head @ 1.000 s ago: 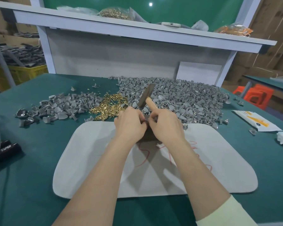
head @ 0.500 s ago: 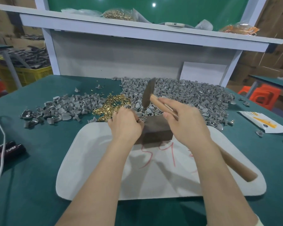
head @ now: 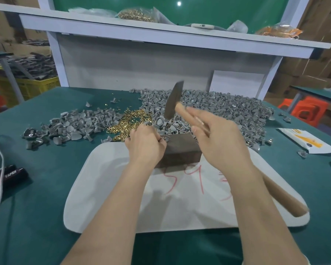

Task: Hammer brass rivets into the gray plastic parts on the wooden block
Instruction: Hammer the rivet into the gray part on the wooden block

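The right hand grips the hammer, raised above the wooden block; the left hand curls at its left edge, contents hidden.

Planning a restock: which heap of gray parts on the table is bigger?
The right heap, behind the wooden block and right of the brass rivets; the left heap is much smaller and thinner.

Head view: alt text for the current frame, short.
A right hand holds a wooden-handled hammer, head up, above a wooden block on a white mat, while the left hand curls its fingers at the block's top left edge. Behind lie piles of gray plastic parts and brass rivets on a green table.
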### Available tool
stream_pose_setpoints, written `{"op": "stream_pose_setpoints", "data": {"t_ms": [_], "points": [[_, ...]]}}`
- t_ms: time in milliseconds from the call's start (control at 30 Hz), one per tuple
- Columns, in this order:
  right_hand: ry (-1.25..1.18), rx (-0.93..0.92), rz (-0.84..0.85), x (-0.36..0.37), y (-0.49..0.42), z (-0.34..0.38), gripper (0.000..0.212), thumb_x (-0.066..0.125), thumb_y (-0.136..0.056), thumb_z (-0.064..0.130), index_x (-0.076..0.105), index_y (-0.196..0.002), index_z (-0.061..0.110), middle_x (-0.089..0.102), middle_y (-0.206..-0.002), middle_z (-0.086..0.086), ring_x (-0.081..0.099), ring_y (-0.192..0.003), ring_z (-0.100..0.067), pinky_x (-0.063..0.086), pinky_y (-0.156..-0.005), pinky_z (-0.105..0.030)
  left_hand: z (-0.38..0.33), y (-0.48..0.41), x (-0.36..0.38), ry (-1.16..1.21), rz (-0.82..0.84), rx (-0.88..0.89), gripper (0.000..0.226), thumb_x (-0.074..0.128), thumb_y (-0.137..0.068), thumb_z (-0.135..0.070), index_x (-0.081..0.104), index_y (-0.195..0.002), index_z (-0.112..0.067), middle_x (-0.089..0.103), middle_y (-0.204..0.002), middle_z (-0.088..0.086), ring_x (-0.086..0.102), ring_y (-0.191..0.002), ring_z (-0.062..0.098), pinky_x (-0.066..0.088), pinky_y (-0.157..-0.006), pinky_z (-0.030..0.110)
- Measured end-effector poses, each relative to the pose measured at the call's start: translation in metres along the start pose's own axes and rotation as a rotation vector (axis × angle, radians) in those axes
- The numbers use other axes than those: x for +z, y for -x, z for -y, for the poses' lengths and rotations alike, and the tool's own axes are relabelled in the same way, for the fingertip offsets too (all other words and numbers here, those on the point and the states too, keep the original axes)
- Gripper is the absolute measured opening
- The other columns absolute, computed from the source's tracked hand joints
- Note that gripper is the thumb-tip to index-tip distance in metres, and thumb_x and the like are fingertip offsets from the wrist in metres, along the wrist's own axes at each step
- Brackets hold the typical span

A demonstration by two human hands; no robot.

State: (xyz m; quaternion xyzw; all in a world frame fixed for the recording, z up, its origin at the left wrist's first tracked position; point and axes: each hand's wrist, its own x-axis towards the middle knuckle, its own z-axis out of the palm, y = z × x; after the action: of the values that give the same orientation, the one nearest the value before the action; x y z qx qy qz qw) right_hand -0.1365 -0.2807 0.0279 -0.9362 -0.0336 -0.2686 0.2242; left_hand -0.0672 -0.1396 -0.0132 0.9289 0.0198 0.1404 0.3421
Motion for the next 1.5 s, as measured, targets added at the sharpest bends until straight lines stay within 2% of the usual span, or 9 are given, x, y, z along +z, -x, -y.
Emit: {"op": "stream_pose_setpoints", "data": {"t_ms": [100,300,467,567,767,900,1033,1200,1500], "points": [[0.066,0.068,0.252,0.006,0.002,-0.001,0.044,0.052,-0.093,0.028,0.046,-0.128,0.055,0.064,-0.117,0.012,0.060,-0.104,-0.021,0.049,-0.087,-0.032,0.002,0.001,0.001,-0.023,0.016,0.033,0.009,0.066,-0.084,-0.025,0.073,-0.082,-0.020,0.059,-0.128,0.001,0.048,-0.120,0.031,0.036,-0.101,0.042],[-0.028,0.010,-0.079,-0.002,0.004,0.004,0.045,0.053,-0.093,0.027,0.047,-0.131,0.050,0.067,-0.116,0.011,0.063,-0.102,-0.022,0.051,-0.084,-0.035,-0.001,0.000,-0.001,-0.006,0.000,0.006,0.012,0.066,-0.085,-0.024,0.068,-0.073,-0.021,0.063,-0.123,0.002,0.050,-0.118,0.030,0.038,-0.100,0.040],[0.049,0.086,0.260,0.008,0.003,-0.002,0.045,0.051,-0.094,0.027,0.045,-0.131,0.051,0.063,-0.121,0.007,0.058,-0.108,-0.024,0.047,-0.093,-0.039,0.002,0.002,-0.001,0.019,0.009,0.002,0.006,0.068,-0.083,-0.024,0.072,-0.083,-0.020,0.062,-0.122,0.000,0.050,-0.118,0.029,0.037,-0.099,0.040],[0.029,0.122,0.198,0.010,0.001,-0.008,0.043,0.051,-0.094,0.028,0.045,-0.130,0.050,0.064,-0.119,0.005,0.059,-0.107,-0.024,0.048,-0.092,-0.037,0.002,0.003,-0.003,0.011,0.020,-0.001,0.006,0.066,-0.084,-0.022,0.073,-0.085,-0.021,0.063,-0.121,0.000,0.051,-0.117,0.028,0.037,-0.099,0.042],[-0.064,0.268,0.023,0.015,-0.011,-0.035,0.042,0.042,-0.098,0.018,0.047,-0.135,0.038,0.061,-0.128,0.002,0.056,-0.113,-0.027,0.044,-0.091,-0.035,-0.001,0.004,-0.005,0.027,0.068,0.024,0.020,0.063,-0.088,-0.021,0.059,-0.070,-0.027,0.065,-0.114,0.000,0.052,-0.115,0.028,0.040,-0.098,0.043],[-0.113,0.330,0.072,0.023,-0.017,-0.035,0.031,0.047,-0.094,0.015,0.068,-0.108,0.033,0.067,-0.114,-0.002,0.058,-0.084,-0.020,0.042,-0.072,-0.026,-0.004,0.004,-0.003,0.049,0.126,0.080,0.015,0.065,-0.088,-0.026,0.059,-0.075,-0.029,0.067,-0.102,-0.003,0.055,-0.108,0.025,0.043,-0.095,0.041],[-0.113,0.286,0.068,0.032,-0.023,-0.019,0.009,0.063,-0.084,0.031,0.071,-0.085,0.035,0.071,-0.100,0.002,0.064,-0.090,-0.022,0.049,-0.077,-0.029,-0.008,0.006,-0.001,0.005,0.135,0.116,0.012,0.065,-0.086,-0.029,0.060,-0.076,-0.031,0.064,-0.105,-0.003,0.054,-0.109,0.025,0.041,-0.092,0.038],[0.081,0.148,0.140,0.051,-0.025,0.000,0.025,0.059,-0.089,0.032,0.064,-0.112,0.039,0.066,-0.103,0.001,0.062,-0.092,-0.025,0.040,-0.070,-0.028,-0.008,0.006,0.000,-0.032,0.152,0.123,0.010,0.065,-0.085,-0.034,0.059,-0.077,-0.031,0.060,-0.109,0.000,0.052,-0.111,0.029,0.035,-0.084,0.035],[0.184,0.167,0.103,0.067,-0.026,0.003,0.031,0.052,-0.091,0.024,0.059,-0.120,0.033,0.060,-0.105,-0.008,0.060,-0.094,-0.031,0.037,-0.069,-0.031,-0.007,0.005,0.003,-0.017,0.116,0.151,0.010,0.063,-0.087,-0.033,0.061,-0.078,-0.029,0.064,-0.107,0.002,0.052,-0.109,0.029,0.035,-0.083,0.036]]}}
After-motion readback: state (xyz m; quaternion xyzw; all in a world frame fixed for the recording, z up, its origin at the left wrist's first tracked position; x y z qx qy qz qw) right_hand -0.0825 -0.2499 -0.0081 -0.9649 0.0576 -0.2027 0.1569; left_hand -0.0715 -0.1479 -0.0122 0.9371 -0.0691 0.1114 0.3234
